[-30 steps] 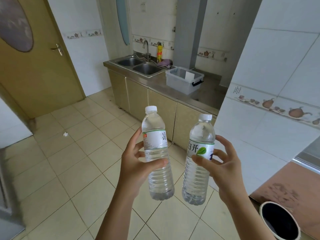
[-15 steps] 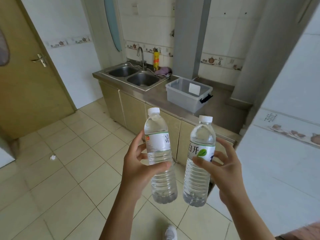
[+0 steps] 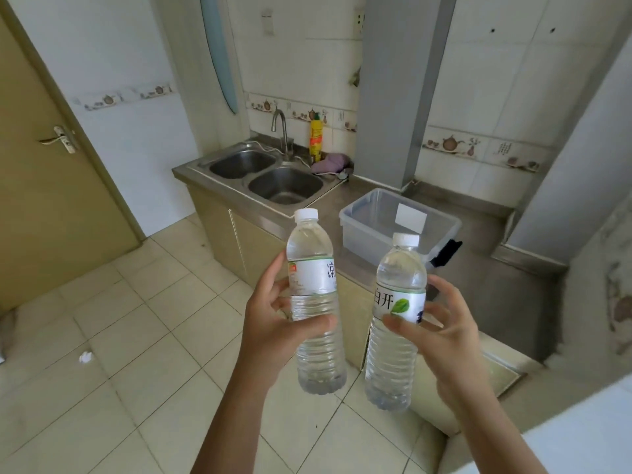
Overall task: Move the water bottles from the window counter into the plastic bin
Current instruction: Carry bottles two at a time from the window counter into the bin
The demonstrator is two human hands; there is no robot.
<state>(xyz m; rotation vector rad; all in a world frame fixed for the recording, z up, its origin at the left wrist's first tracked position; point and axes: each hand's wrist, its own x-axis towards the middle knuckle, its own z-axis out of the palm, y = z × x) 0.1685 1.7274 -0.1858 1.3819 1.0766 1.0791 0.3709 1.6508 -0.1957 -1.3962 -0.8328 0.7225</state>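
I hold two clear water bottles with white caps upright in front of me. My left hand (image 3: 273,323) grips the left bottle (image 3: 313,268) around its middle, below a white label. My right hand (image 3: 441,333) grips the right bottle (image 3: 396,357) at its label with a green leaf. Beyond them a clear plastic bin (image 3: 362,230) with a black handle and a white sticker inside stands on the steel counter (image 3: 506,299), its lid off.
A double steel sink (image 3: 266,172) with a tap lies left of the bin, with a yellow bottle (image 3: 315,136) and a purple cloth (image 3: 330,164) behind it. A grey pillar rises behind the bin. Tiled floor and a brown door (image 3: 51,186) are on the left.
The view has come closer to the counter and the bin looks larger. Both bottles stay held upright in my hands, now overlapping the counter's front edge.
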